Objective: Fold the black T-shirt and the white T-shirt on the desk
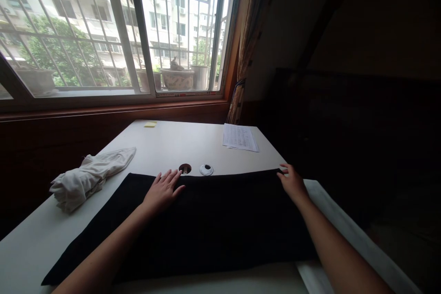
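Note:
A black cloth (220,225) lies spread flat across the near part of the white table. My left hand (164,189) rests on its upper part, left of the middle, palm down with the fingers apart. At the cloth's far right corner, my right hand (291,181) has its thumb and fingers bent around the edge, with a gap showing between them; whether they pinch the fabric is too dark to make out.
A crumpled grey-white cloth (82,181) lies on the table (179,142) at left. Beyond the black cloth are a round hole (185,168), a white round cap (206,170), printed papers (240,138) and a yellow note (150,124). A barred window stands behind.

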Available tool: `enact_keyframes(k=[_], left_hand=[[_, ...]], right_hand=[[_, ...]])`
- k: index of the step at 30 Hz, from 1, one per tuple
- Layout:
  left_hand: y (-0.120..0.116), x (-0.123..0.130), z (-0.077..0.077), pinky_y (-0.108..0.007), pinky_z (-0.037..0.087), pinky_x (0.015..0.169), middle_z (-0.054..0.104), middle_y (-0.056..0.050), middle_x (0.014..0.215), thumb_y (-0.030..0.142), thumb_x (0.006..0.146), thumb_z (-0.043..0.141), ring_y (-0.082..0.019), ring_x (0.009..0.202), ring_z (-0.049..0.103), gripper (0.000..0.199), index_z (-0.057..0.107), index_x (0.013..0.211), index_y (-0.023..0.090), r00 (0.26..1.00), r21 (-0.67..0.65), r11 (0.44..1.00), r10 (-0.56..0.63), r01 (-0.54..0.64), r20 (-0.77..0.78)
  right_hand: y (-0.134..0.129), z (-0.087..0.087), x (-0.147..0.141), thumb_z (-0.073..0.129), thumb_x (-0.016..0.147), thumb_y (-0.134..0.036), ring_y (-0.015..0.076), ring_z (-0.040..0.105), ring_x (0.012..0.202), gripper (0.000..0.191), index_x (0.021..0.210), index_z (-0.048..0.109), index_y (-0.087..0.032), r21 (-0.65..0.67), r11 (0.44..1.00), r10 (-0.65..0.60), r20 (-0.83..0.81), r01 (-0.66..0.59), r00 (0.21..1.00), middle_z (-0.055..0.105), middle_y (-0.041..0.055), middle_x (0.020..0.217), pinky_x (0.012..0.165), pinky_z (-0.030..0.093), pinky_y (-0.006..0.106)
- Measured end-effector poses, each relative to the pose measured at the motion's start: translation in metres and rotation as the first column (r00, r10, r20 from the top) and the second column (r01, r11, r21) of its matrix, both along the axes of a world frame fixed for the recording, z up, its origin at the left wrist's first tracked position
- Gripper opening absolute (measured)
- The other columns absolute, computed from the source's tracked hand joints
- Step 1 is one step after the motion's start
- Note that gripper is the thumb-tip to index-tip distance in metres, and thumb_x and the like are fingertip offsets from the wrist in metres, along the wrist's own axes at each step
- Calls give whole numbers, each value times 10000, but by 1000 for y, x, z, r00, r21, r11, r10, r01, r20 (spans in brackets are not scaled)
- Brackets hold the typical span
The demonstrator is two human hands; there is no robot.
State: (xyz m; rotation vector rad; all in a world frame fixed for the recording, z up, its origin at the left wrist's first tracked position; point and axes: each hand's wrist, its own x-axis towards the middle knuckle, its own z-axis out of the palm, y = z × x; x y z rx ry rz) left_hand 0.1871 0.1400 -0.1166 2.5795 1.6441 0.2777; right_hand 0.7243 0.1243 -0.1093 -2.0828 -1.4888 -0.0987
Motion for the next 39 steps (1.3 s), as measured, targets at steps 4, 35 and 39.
enact_keyframes(k=[4, 35, 39], left_hand=[[3, -15, -2, -543, 129, 1235, 303, -65, 1648, 577, 1059, 294, -310, 1539, 216, 631, 281, 1607, 264, 995, -3, 995, 96, -97, -32], [-43, -152, -1, -540, 289, 1214, 405, -40, 1602, 453, 1014, 432, -297, 1490, 348, 505, 520, 1482, 283, 986, 24, 999, -41, 38, 160], [-85, -188, 5, -486, 413, 1164, 502, -1, 1541, 438, 976, 501, -307, 1382, 515, 454, 601, 1410, 347, 960, -9, 1000, -22, 26, 279]], right_hand=[[-1, 0, -9, 490, 934, -228, 265, 657, 994, 367, 1287, 581, -183, -64, 997, 38, 108, -31, 993, 670, 124, 1141, 811, 518, 367], [-100, -2, -15, 356, 1041, -473, 278, 425, 1441, 499, 1449, 543, -253, -199, 874, 478, 195, -443, 856, 499, 63, 1541, 1199, 338, 520], [-134, -1, 10, 407, 1009, -493, 297, 507, 1357, 476, 1387, 592, -270, -61, 913, 407, 201, -403, 891, 562, 68, 1464, 1154, 414, 511]])
